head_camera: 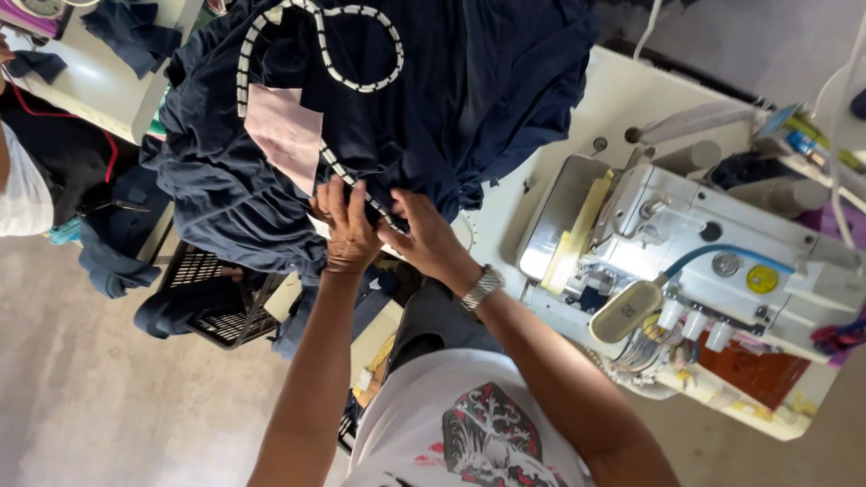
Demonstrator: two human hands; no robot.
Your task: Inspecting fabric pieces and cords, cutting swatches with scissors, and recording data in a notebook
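Both hands (388,230) pinch navy garment's (379,99) striped collar (361,185), running diagonally.

White sewing machine (713,271) is sitting on a cream table (622,99). Left of the machine, a black plastic crate (212,307) is resting on grey concrete floor (81,397). Another pale table (90,81) is standing at far left w/ daylight falling across it.

A cream sewing table (622,99) fills the right side, and a white sewing machine (695,252) sits squarely on it. A heap of navy cloth (451,90) spills over the table's left end. On the bare concrete floor (90,397) stands a black crate (212,302), more dark cloth draped across it.
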